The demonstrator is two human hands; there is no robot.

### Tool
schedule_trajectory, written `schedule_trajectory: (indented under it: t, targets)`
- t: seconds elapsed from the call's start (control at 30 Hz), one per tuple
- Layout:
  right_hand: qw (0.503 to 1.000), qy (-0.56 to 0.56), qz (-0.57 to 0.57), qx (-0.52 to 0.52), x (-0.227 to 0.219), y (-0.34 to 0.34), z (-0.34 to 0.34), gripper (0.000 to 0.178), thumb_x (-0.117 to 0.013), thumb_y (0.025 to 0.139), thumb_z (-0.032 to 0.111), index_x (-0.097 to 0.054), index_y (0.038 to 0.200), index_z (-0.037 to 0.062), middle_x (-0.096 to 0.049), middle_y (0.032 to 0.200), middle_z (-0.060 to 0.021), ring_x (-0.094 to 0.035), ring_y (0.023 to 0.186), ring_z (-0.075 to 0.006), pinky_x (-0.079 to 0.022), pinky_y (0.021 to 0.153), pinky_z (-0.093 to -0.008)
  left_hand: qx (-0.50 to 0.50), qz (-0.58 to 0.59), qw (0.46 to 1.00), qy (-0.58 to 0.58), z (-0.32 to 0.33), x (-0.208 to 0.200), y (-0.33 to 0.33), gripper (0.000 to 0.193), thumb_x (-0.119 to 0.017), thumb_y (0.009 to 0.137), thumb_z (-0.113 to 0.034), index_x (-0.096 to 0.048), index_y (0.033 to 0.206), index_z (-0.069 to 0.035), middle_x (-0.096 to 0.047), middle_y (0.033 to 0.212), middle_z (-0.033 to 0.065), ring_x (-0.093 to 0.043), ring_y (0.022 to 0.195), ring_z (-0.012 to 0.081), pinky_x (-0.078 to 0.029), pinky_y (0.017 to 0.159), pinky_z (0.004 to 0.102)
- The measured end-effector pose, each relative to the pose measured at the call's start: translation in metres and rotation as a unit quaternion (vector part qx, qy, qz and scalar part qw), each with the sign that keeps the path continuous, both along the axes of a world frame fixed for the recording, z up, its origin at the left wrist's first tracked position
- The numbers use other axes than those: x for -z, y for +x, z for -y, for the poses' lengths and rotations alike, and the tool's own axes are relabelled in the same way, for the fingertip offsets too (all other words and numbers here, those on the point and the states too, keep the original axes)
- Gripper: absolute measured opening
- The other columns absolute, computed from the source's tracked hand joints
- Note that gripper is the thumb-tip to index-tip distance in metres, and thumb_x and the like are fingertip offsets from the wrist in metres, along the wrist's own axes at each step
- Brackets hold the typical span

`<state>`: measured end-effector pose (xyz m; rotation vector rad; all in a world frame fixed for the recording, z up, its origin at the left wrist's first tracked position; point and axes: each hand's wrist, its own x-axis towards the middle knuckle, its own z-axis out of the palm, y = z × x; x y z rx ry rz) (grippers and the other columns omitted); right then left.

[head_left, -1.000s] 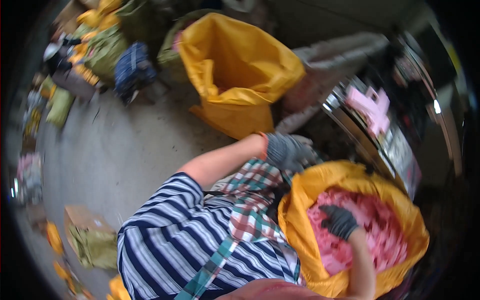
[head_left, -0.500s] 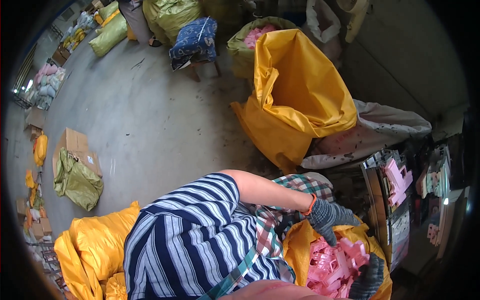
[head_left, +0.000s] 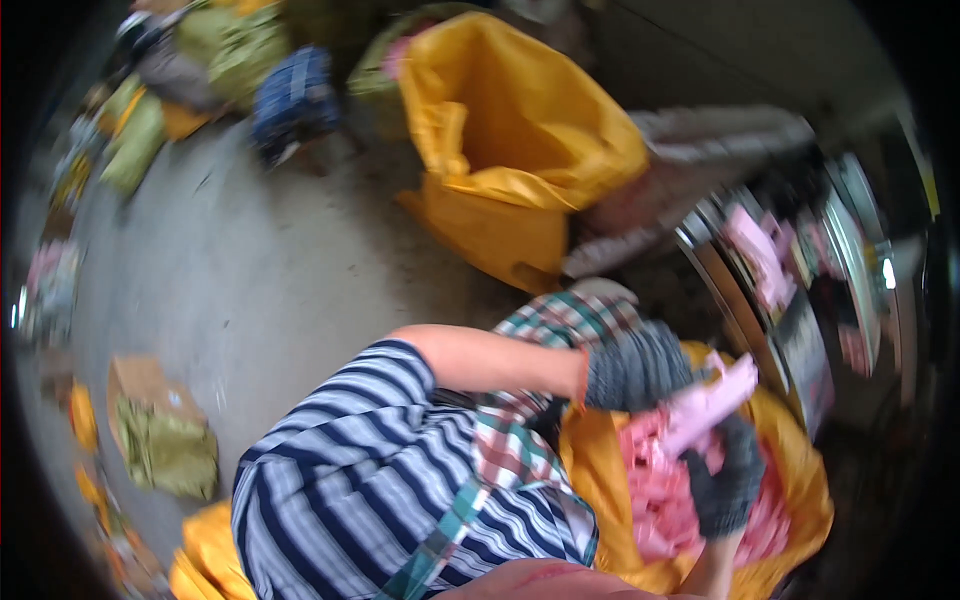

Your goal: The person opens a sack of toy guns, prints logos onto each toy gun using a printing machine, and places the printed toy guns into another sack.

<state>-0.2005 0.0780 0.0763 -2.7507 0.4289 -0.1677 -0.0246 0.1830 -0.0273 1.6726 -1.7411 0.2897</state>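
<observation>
Your two gloved hands meet over the mouth of the filled sack [head_left: 598, 505], the yellow landmark here, with one pale pink piece [head_left: 708, 408] between them, above the heap of pink parts [head_left: 655, 505] inside. Your left hand [head_left: 642, 368] lies against the piece's upper side, but blur hides whether its fingers close on it; your right hand [head_left: 728, 478] curls beneath, thumb apart from fingers, and whether it grips cannot be told. Should neither hand have a firm hold, the piece could slip back onto the heap; its projecting end might also catch the slack rim of the filled sack and drag the fabric inward. Beyond the filled sack, to its upper left, stands an open yellow sack [head_left: 495, 228], with a soiled whitish sack [head_left: 645, 200] just beside it. Close behind the filled sack's upper right edge, a metal-edged stack [head_left: 732, 312] bearing another pink part [head_left: 758, 262] limits reach on that side. Your checked apron [head_left: 500, 430] presses near the filled sack's left wall, where loose cloth could snag.
</observation>
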Motion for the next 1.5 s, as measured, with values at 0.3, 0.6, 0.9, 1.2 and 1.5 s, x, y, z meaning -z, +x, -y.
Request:
schedule_trajectory:
  t: [0.3, 0.6, 0.9, 1.2, 1.5]
  targets:
    - [0.993, 0.061, 0.092, 0.035, -0.023, -0.010, 0.041, 0.044, -0.080, 0.060, 0.012, -0.058, 0.096, 0.0017, -0.062, 0.098, -0.0134, -0.061, 0.091, -0.0277, -0.048, 0.080, -0.0335, -0.126, -0.019, 0.989, -0.080, 0.070, -0.016, 0.086, 0.082, -0.065, 0.072, -0.049, -0.034, 0.134, -0.005, -0.029, 0.138, 0.0206, -0.031, 0.125, 0.0384, -0.022, 0.104, 0.0487]
    - [0.974, 0.042, 0.211, 0.076, -0.004, 0.029, 0.077, 0.045, -0.075, 0.066, 0.008, -0.059, 0.108, 0.0069, -0.062, 0.102, -0.0103, -0.061, 0.091, -0.0210, -0.048, 0.081, -0.0314, -0.109, 0.199, 0.973, 0.029, 0.099, -0.047, 0.127, 0.050, -0.064, 0.076, -0.032, -0.052, 0.119, -0.008, -0.055, 0.112, 0.0149, -0.052, 0.101, 0.0321, -0.040, 0.090, 0.0410]
    - [0.979, -0.125, 0.162, 0.011, 0.048, 0.102, 0.156, 0.043, -0.065, 0.079, 0.024, -0.055, 0.120, 0.0155, -0.055, 0.121, -0.0107, -0.050, 0.113, -0.0298, -0.038, 0.099, -0.0346, -0.440, 0.229, 0.857, 0.138, -0.052, 0.000, 0.217, 0.075, -0.070, 0.071, -0.037, -0.039, 0.128, 0.001, -0.050, 0.116, 0.0214, -0.048, 0.108, 0.0354, -0.037, 0.093, 0.0433]
    - [0.987, 0.139, -0.060, -0.054, 0.012, 0.015, 0.078, 0.035, -0.066, 0.081, 0.021, -0.059, 0.110, 0.0036, -0.063, 0.099, -0.0147, -0.061, 0.090, -0.0286, -0.048, 0.082, -0.0364, -0.041, -0.040, 0.996, 0.064, -0.026, 0.017, 0.131, 0.057, -0.068, 0.077, -0.020, -0.045, 0.126, -0.001, -0.052, 0.118, 0.0187, -0.050, 0.109, 0.0327, -0.039, 0.094, 0.0389]
    - [0.969, 0.056, -0.241, -0.001, 0.111, -0.057, -0.001, 0.056, -0.069, 0.067, 0.016, -0.051, 0.118, 0.0022, -0.059, 0.107, -0.0192, -0.057, 0.097, -0.0335, -0.046, 0.084, -0.0391, 0.401, -0.120, 0.833, 0.362, -0.003, 0.013, -0.003, 0.040, -0.056, 0.087, -0.027, -0.053, 0.119, -0.004, -0.057, 0.110, 0.0146, -0.055, 0.101, 0.0305, -0.044, 0.089, 0.0372]
